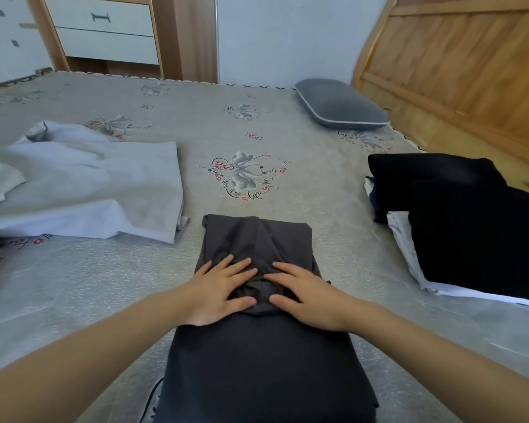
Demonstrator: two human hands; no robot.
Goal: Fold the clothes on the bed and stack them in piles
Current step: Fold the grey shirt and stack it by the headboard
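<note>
A dark grey garment point(257, 355) lies lengthwise on the bed point(214, 123) in front of me, its far part folded narrow. My left hand point(220, 290) and my right hand point(306, 293) press flat on its middle, fingers spread, fingertips almost meeting over a bunched crease. A light grey garment point(92, 184) lies spread and unfolded on the left. On the right sits a pile of folded clothes point(464, 221), black on top with white and navy edges showing beneath.
A grey pillow point(339, 105) lies at the far right by the wooden headboard point(458, 65). A wooden cabinet with white drawers point(104, 32) stands beyond the bed's far edge. The patterned grey sheet shows between the garments.
</note>
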